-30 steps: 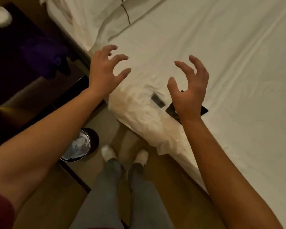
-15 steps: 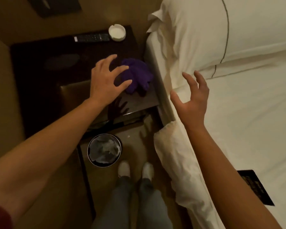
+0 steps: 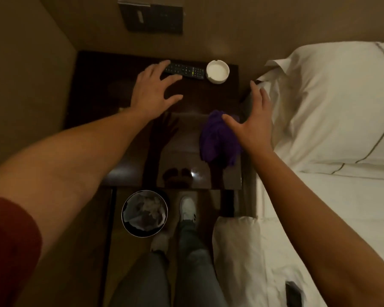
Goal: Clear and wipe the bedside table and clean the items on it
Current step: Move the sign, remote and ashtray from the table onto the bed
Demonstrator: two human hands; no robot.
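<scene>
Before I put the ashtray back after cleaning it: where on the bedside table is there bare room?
Bare: the bedside table's left half, and the glossy front strip left of the purple cloth. Crowded: the back edge, with the remote and ashtray, where the left hand reaches; the right hand hovers by the cloth.

Dim hotel rm, warm low light. Tan walls [image 3: 27, 63] meet in a corner at 11 o'clock; dark switch panel [image 3: 151, 16] on the wall at 12. White bed [image 3: 319, 207] w/ piped pillow [image 3: 333, 103] from 2 to 5 o'clock. Brown floor [image 3: 75, 262] at 7; lined waste bin [image 3: 144, 213] at 6.
</scene>
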